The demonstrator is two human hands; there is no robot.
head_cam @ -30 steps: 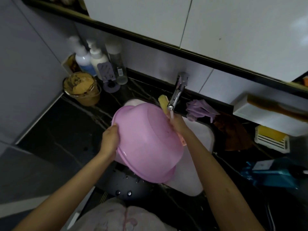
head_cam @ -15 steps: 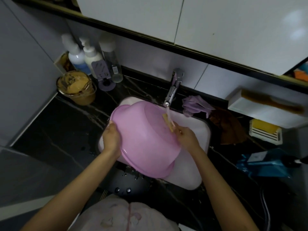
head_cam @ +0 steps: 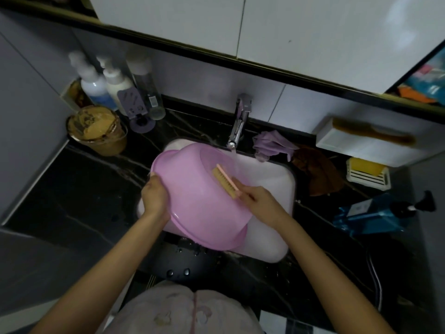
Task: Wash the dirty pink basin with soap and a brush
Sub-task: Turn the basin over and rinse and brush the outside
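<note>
Pink plastic fills the middle of the view: the pink basin (head_cam: 199,196) is held tilted over the white sink (head_cam: 277,179), its outer side and base turned up toward the camera and its rim low on the near side. The left hand (head_cam: 154,196) holds the basin at its left rim, its grip curled round the edge with the fingertips hidden behind the plastic. The right hand (head_cam: 260,201) has its grip pinched on the near end of the brush (head_cam: 226,182), a small pink-backed one with pale tan bristles, which lies against the basin's outer wall near the edge of the base. A thin stream of water (head_cam: 234,157) runs from the chrome tap (head_cam: 238,126), falling just beside the basin's far right side. Around the sink is a black marbled surface (head_cam: 84,189). At its far left corner stand several bottles (head_cam: 118,85), with a jar of tan paste (head_cam: 96,130) just in front of them. Right of the tap lies a crumpled purple cloth (head_cam: 272,143), touching a brown cloth (head_cam: 317,172). Further right a yellow block (head_cam: 366,167) sits in a white slatted dish, and a blue pump bottle (head_cam: 370,215) lies on its side.
</note>
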